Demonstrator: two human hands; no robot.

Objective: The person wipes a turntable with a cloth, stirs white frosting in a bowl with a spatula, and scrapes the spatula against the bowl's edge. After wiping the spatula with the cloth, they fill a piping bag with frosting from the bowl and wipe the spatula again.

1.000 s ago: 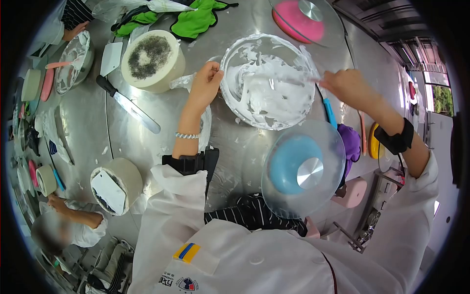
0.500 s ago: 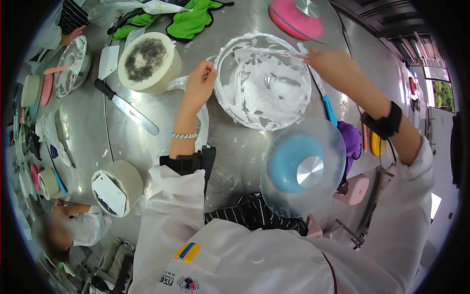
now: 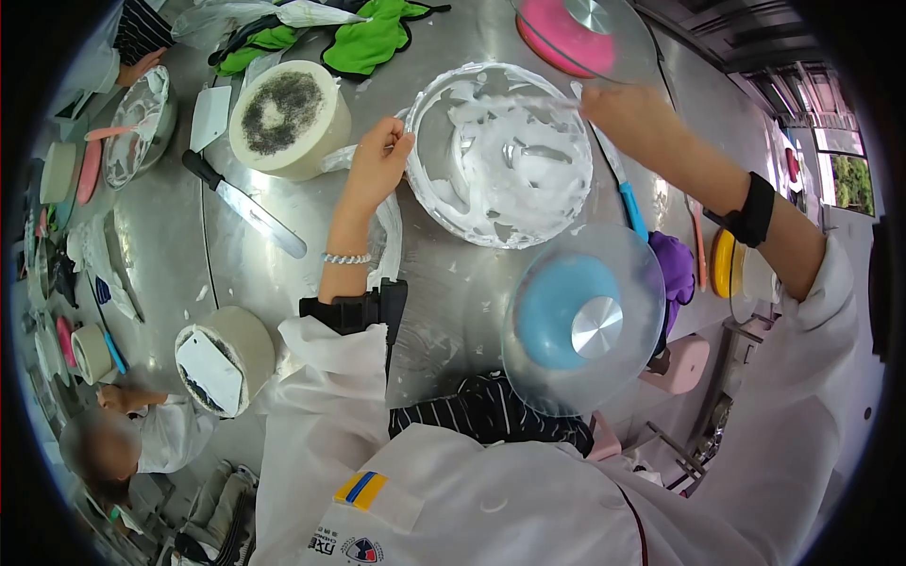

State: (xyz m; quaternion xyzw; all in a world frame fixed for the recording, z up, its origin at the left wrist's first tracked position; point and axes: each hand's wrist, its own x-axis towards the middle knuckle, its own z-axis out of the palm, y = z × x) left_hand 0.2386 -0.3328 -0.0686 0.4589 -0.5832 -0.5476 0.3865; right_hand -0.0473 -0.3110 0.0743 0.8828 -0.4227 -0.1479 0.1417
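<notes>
A metal bowl (image 3: 418, 193) smeared with white cream (image 3: 491, 179) stands on the steel table in front of me. My left hand (image 3: 380, 158) is closed at the bowl's left rim, fingers pinched on its edge. Over the far right rim, my right hand (image 3: 623, 115) grips a spatula (image 3: 538, 102) whose cream-coated blade reaches into the bowl. The blade is blurred by motion, and my fingers hide the handle. Just right of the bowl lies a palette knife with a blue handle (image 3: 633, 209).
Near me stands a glass turntable with a blue base (image 3: 543, 307); a pink one (image 3: 566, 42) is at the back. Two round tubs (image 3: 326, 141) (image 3: 255, 344) and a black-handled palette knife (image 3: 247, 209) are on the left. Green cloths (image 3: 373, 38) lie behind. Other people are at the left.
My right hand has moved slightly left with the spatula. The bowl and my left hand have shifted a little to the left. The cream's surface looks different.
</notes>
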